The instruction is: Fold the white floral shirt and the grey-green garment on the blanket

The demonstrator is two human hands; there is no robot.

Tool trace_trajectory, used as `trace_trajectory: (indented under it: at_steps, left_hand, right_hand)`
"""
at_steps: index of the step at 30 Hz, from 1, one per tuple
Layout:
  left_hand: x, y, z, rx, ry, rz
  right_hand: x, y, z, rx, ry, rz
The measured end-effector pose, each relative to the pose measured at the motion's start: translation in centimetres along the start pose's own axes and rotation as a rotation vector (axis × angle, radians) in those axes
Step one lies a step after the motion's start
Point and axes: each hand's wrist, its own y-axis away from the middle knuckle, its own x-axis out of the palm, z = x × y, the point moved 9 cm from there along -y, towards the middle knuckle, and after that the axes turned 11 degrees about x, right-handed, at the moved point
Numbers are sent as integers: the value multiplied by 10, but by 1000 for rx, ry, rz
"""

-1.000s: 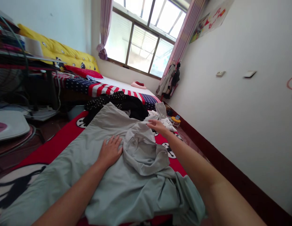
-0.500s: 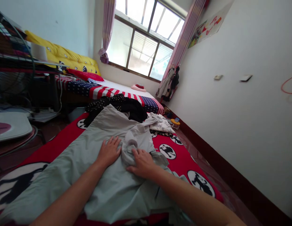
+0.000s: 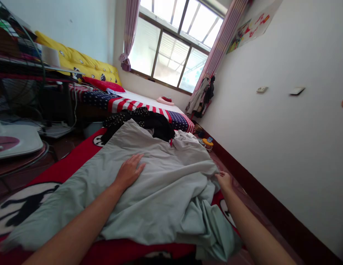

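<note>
A wide, pale grey-green cloth (image 3: 157, 198) lies spread over a red blanket (image 3: 77, 160) with black-and-white round figures. Whether it is a garment or a sheet I cannot tell. My left hand (image 3: 130, 171) rests flat on its middle, fingers stretched out. At the cloth's right edge, my right hand (image 3: 224, 180) pinches the fabric between thumb and fingers. Soft folds run across the cloth, and its lower right corner is bunched. Beyond its far edge is a heap of black clothes (image 3: 161, 125), part of it dotted with white.
Behind stands a bed with a stars-and-stripes cover (image 3: 124, 106) and a yellow cushion (image 3: 85, 64). On the left are a cluttered desk (image 3: 58, 71) and a white-topped stool (image 3: 19, 141). A white wall (image 3: 270, 136) runs along the right, with a yellow stool (image 3: 207, 142) near its foot.
My right hand has moved from the bunched middle out to the right, drawing the cloth flat over the blanket and the white patterned fabric. My left hand stays in nearly the same place.
</note>
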Motion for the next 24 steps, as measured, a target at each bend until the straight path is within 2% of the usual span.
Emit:
trace_trajectory:
  at_steps: [2,3,5,8,10,11,13,15,17,19,21,24]
  left_hand:
    - [7,1,-2,9,-65,68]
    - [10,1,-3,12,-93,89]
    - [12,2,-3,14,-143,121]
    - [15,3,-3,23,-210,180]
    - [17,4,-2,27,-250,214]
    - [18,4,-2,27,-266,226]
    - [20,6,-1,24,-282,237]
    - [23,7,-1,21,-284,241]
    - [24,8,-3,19,-282,240]
    - [23,7,-4,15,-285,241]
    - [20,0,-5,17,-283,262]
    - [14,-22,-5,20,-274,339]
  right_hand:
    - [-5,7,-5,-6,-22,-61]
    - [-6,14,4,-50,-50,-84]
    - [-3,34,43,-226,-129,-72]
    - [15,72,113,-538,-216,120]
    - [31,100,141,-713,-223,275]
    - [39,113,145,-780,-202,344]
    - [57,131,133,-830,-107,447]
    - [70,133,103,-775,10,478]
    - [71,120,73,-658,143,425]
    - [66,101,54,-536,298,358]
    - [61,81,50,-443,399,344]
    - [61,50,66,-369,305,373]
